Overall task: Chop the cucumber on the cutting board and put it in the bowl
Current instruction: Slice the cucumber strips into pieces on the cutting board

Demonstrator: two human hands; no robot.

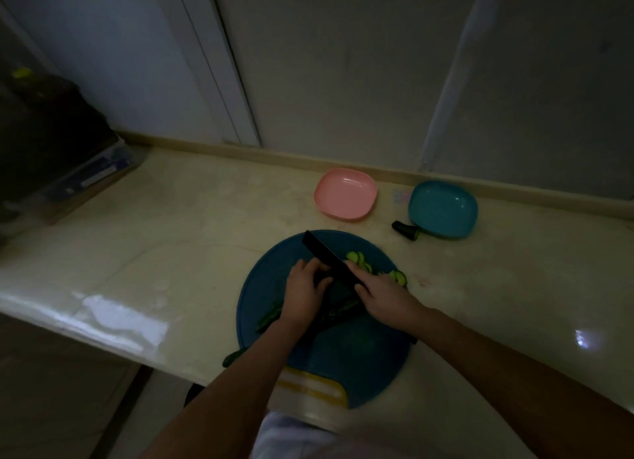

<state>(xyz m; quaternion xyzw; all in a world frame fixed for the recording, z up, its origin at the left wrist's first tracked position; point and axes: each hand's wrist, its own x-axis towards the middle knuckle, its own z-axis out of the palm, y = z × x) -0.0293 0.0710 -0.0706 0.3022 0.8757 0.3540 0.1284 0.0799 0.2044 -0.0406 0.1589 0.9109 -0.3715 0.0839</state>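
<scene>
A round blue cutting board (360,352) lies at the counter's front edge. On it my left hand (303,292) grips the dark uncut part of the cucumber (324,281). My right hand (386,295) grips the handle of a black knife (324,253), whose blade points away to the upper left, right beside the left fingers. Several pale green cucumber slices (358,258) lie just right of the blade, more slices (398,276) near my right hand. Dark green peel strips (269,318) lie under my left wrist. The scene is dim.
A pink bowl (345,194) and a teal bowl (442,209) stand behind the board near the wall. A cut cucumber end (406,230) lies beside the teal bowl. A peel piece (235,356) hangs at the counter's edge. Dark boxes (61,150) fill the far left.
</scene>
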